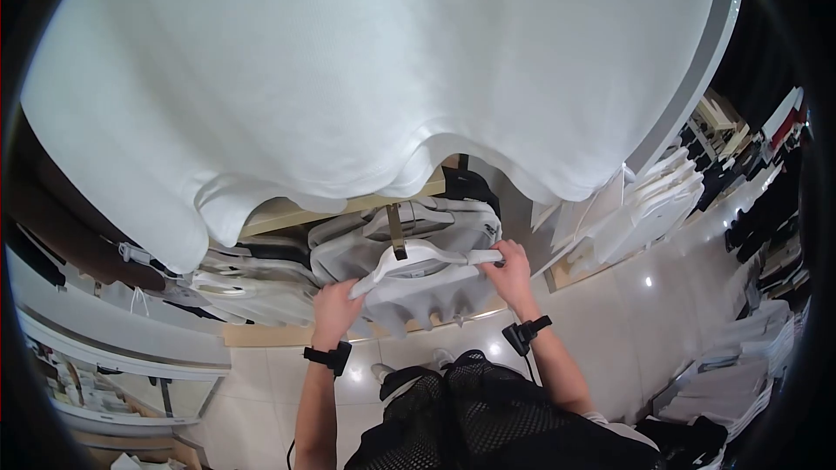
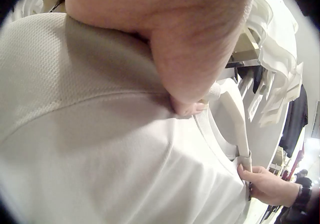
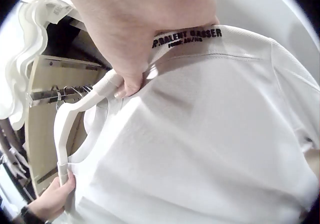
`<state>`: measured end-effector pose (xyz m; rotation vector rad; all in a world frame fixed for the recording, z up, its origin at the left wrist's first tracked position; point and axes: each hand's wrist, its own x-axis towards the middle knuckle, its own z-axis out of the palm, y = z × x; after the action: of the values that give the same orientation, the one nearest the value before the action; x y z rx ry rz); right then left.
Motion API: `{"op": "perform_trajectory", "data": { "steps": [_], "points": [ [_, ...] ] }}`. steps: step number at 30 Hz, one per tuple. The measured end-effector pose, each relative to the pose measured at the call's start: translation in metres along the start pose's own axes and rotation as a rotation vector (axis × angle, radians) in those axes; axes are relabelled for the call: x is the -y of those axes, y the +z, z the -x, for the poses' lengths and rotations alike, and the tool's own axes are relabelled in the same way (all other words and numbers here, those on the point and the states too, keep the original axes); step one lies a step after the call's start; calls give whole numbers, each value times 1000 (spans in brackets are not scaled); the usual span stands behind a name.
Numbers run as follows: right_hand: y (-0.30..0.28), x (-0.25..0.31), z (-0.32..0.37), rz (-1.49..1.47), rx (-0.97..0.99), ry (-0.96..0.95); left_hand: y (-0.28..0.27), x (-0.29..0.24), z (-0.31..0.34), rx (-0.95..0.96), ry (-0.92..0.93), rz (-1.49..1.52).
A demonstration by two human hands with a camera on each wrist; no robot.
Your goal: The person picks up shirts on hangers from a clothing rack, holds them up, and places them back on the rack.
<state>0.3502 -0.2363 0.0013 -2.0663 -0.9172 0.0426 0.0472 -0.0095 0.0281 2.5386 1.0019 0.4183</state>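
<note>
A white T-shirt (image 1: 427,303) hangs on a white hanger (image 1: 416,254) in front of me, just below the end of a metal rail (image 1: 397,235). My left hand (image 1: 335,312) grips one shoulder of the shirt by the collar, thumb on the front of the cloth. On the other shoulder, my right hand (image 1: 509,271) pinches shirt and hanger together. Dark lettering (image 3: 187,39) runs along the shoulder beside the right hand in the right wrist view. The left wrist view shows the hanger (image 2: 235,108) bare between the two hands, across the neck opening.
More light shirts (image 1: 252,287) hang to the left and behind, with white garments (image 1: 649,218) on the right. A large wavy-edged white cloth (image 1: 392,78) hangs overhead. Folded clothes (image 1: 731,374) lie at lower right, beside the tiled floor (image 1: 601,331).
</note>
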Motion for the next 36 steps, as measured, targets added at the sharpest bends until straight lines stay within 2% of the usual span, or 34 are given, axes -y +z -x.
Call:
{"op": "perform_trajectory", "data": {
  "steps": [6, 11, 13, 16, 24, 29, 36],
  "points": [
    [17, -17, 2, -53, -12, -67, 7, 2, 6, -24, -32, 15],
    [10, -13, 3, -59, -27, -111, -1, -16, 11, -128, -57, -6],
    [14, -15, -1, -46, -26, -125, 5, -8, 7, -216, 8, 91],
    [10, -13, 1, -12, 27, -111, 12, -3, 9, -231, 28, 84],
    [5, -4, 0, 50, -34, -310, 32, -2, 16, -340, 58, 146],
    [0, -1, -7, 41, 34, -332, 44, 5, 13, -374, 6, 221],
    [3, 0, -2, 30, 44, -304, 46, 2, 16, -446, 4, 158]
  ]
}}
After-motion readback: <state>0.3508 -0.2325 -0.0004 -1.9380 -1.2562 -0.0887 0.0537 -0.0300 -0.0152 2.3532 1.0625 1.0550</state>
